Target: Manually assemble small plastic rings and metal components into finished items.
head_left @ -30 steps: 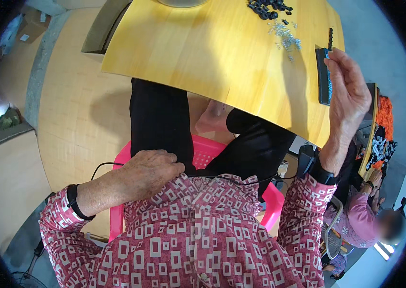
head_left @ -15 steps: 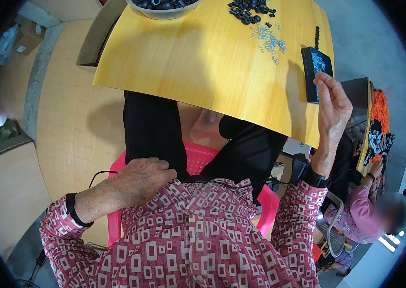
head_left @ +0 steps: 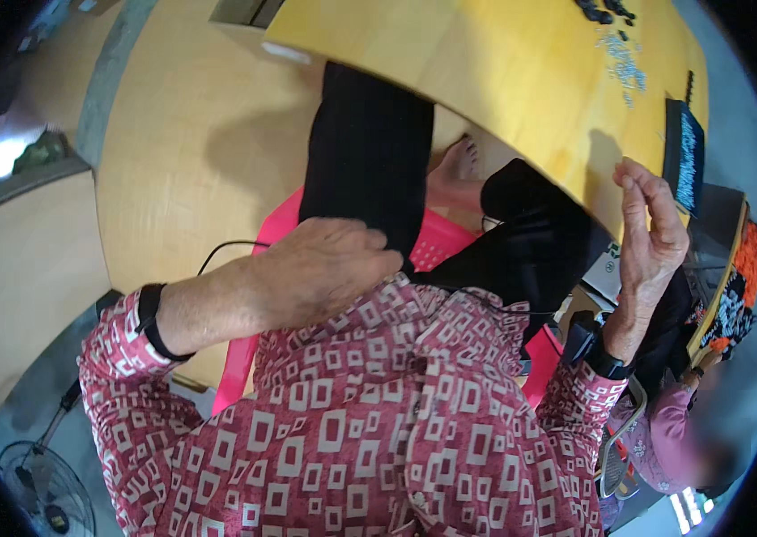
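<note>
My left hand point(head_left: 329, 266) lies back-up across my lap, fingers loosely bent over the top of the black trousers, with no object visible in it. My right hand point(head_left: 653, 215) is raised by the right edge of the yellow table point(head_left: 486, 67). Its thumb and fingertips are pinched together; whatever they hold, if anything, is too small to make out. Just beyond it on the table sits a black tray point(head_left: 672, 143) holding many small pale-blue clear pieces. A scattered heap of similar small clear pieces point(head_left: 622, 64) lies farther back, beside small black parts point(head_left: 607, 12).
A pink plastic chair point(head_left: 237, 371) is under me. At the right, another person in pink point(head_left: 669, 430) sits by a table with orange and black-and-white items point(head_left: 748, 259). A floor fan point(head_left: 52, 501) stands at lower left.
The view has shifted, so the table and tray appear farther right and the bowl is out of sight. My right hand has drawn back slightly from the tray, still pinched. My left hand stays on my lap.
</note>
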`<control>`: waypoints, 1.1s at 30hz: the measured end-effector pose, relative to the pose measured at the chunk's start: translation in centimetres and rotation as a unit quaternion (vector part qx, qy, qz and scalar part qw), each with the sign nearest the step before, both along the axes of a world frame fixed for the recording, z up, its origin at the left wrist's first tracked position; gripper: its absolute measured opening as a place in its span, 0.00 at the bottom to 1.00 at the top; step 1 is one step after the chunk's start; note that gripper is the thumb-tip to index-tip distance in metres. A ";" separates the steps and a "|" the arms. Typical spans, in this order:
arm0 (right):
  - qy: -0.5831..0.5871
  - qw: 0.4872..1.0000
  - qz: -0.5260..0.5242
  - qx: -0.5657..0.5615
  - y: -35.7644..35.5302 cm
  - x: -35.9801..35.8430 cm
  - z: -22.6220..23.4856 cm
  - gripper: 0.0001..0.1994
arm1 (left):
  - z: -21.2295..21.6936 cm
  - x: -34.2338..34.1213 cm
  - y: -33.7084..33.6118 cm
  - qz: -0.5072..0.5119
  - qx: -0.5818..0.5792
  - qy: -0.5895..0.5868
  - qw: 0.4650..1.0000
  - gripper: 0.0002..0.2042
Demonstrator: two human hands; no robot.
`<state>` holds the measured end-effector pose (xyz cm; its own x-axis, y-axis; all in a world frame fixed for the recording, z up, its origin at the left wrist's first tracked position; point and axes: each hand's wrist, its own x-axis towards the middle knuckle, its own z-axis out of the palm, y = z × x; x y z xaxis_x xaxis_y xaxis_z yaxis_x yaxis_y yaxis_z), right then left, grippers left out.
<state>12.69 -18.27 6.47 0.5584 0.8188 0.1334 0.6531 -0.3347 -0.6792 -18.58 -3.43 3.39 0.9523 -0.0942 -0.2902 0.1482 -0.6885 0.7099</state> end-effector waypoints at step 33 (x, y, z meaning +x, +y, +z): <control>0.012 0.991 -0.079 0.111 -0.3 1.8 -6.8 0.09 | -0.1 -0.3 0.0 0.033 -0.048 0.009 0.998 0.09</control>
<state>14.50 -18.62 -0.36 0.6828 0.6728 0.2849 0.5870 -0.2729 -0.7622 -18.83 -3.42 3.32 0.9518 -0.0601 -0.3007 0.2048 -0.6054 0.7691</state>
